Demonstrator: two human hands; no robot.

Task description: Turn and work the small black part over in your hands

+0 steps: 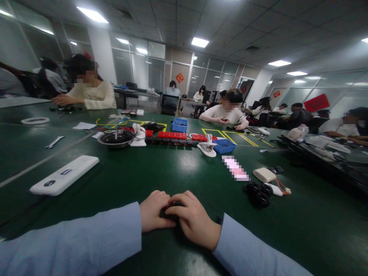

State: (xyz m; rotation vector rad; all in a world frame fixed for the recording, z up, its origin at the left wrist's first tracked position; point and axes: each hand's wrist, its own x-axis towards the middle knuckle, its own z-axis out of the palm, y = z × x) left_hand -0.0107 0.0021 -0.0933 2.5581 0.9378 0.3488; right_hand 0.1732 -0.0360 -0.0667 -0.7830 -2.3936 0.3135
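Low over the near side of the green table (pixel 184 180), my left hand (pixel 155 211) and my right hand (pixel 194 220) meet at the fingers. Both are closed around a small black object (pixel 176 204), mostly covered by the fingers, so its kind does not show. My right fingers curl over its top, while my left thumb lies along the near side. Several black ring-shaped coils (pixel 260 194) rest to the right of my hands, beside a cream-coloured box (pixel 264 174) and a small white device with an orange cord (pixel 274 189).
A long white device (pixel 66 174) and a wrench (pixel 54 142) lie to the left. Farther back are a metal bowl of black cable (pixel 116 138), white clips (pixel 207 147), a red row of blocks (pixel 172 136) and blue bins (pixel 224 146). Co-workers (pixel 227 109) sit across the table.
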